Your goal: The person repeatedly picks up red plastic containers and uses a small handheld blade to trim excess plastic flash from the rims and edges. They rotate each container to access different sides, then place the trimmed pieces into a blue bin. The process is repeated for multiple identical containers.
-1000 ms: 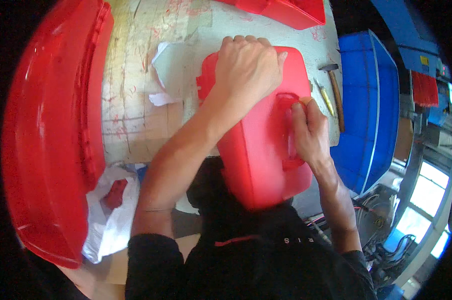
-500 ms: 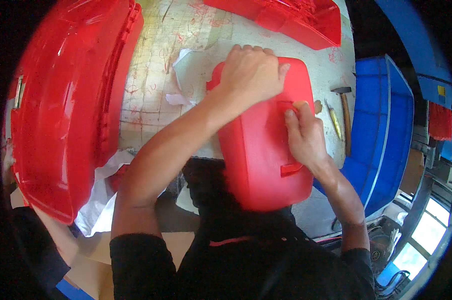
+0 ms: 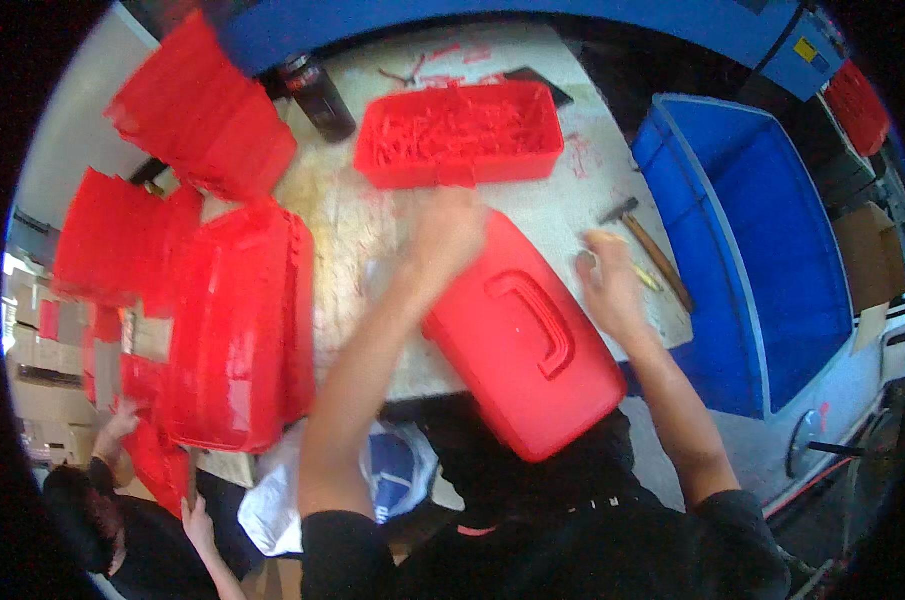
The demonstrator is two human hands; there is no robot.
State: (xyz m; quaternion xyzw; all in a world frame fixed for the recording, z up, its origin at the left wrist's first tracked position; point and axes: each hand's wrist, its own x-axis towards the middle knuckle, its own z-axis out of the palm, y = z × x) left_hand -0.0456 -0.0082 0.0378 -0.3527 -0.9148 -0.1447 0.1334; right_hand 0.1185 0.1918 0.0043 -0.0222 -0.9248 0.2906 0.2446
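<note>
A red plastic case (image 3: pixel 512 370) with a moulded handle (image 3: pixel 542 330) on its upper face lies slanted at the table's near edge, its lower end close to my body. At its far left corner is my left hand (image 3: pixel 450 232), smeared by motion, its fingers hard to make out. My right hand (image 3: pixel 612 285) hovers beside the case's right edge, apart from it. Its thumb and half-bent fingers stand apart, with nothing visible between them. A hammer (image 3: pixel 662 260) and a slim yellow tool (image 3: pixel 646 277) lie on the table just right of that hand.
Beyond the case sits a red open tray (image 3: pixel 462 174) of red scraps, with a dark bottle (image 3: pixel 318 102) near it. Stacked red shells (image 3: pixel 237 340) stand at left. A blue crate (image 3: pixel 742 230) is at right. At lower left a co-worker's hands (image 3: pixel 198 522) handle red parts.
My right hand has come off the case and moved aside. The case's handle now shows fully, and the case has tilted to slant down rightward. The view has shifted, showing more of the table.
</note>
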